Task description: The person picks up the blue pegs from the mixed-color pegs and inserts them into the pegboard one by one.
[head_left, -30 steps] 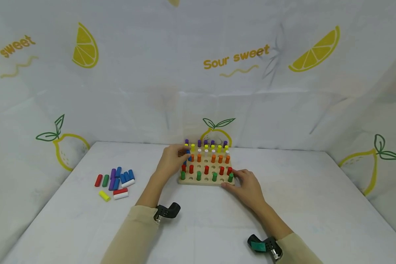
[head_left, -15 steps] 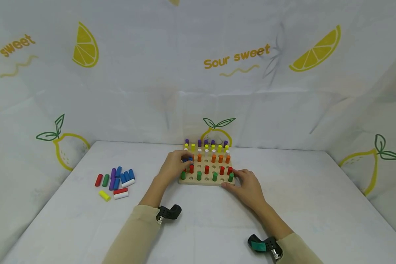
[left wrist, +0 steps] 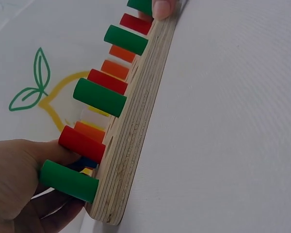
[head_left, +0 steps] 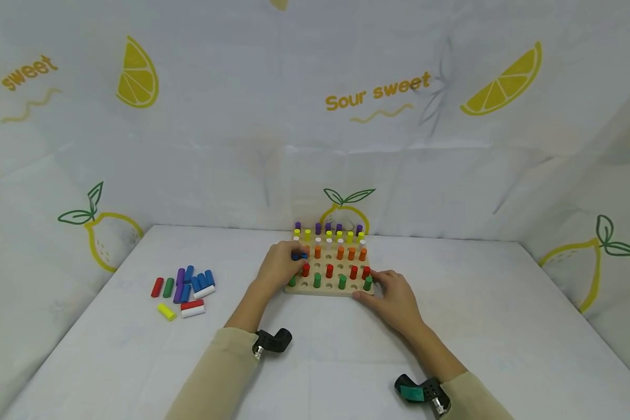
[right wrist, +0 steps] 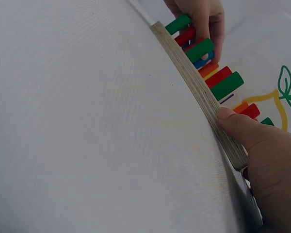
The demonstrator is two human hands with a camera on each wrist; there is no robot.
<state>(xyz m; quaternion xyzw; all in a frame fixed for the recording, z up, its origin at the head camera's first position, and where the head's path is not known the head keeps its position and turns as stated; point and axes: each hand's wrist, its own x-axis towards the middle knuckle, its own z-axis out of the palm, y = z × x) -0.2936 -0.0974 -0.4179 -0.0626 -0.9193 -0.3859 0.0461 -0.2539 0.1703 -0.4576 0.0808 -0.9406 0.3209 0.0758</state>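
Observation:
A wooden pegboard [head_left: 341,291] carries rows of green, red, orange, white, yellow and purple pegs. At its left side my left hand [head_left: 278,265] pinches a blue peg [right wrist: 206,58] low among the rows, between the red and orange pegs. Another bit of blue [head_left: 295,256] shows beside the fingers; whether the held peg's end sits in a hole is hidden. My right hand [head_left: 396,298] grips the board's front right corner, its thumb against the front edge. In the left wrist view, a green peg [left wrist: 70,180] and a red peg [left wrist: 82,144] stand close to the left hand.
Loose pegs lie on the white-covered table to the left: several blue ones [head_left: 198,283], purple [head_left: 179,286], green [head_left: 168,287], red [head_left: 157,286], white [head_left: 192,311] and a yellow one [head_left: 166,311]. A lemon-print cloth [head_left: 215,175] hangs behind.
My left hand has come down and slightly toward the board's front with the blue peg, from upright above the rows to low between them. The right hand stays in place.

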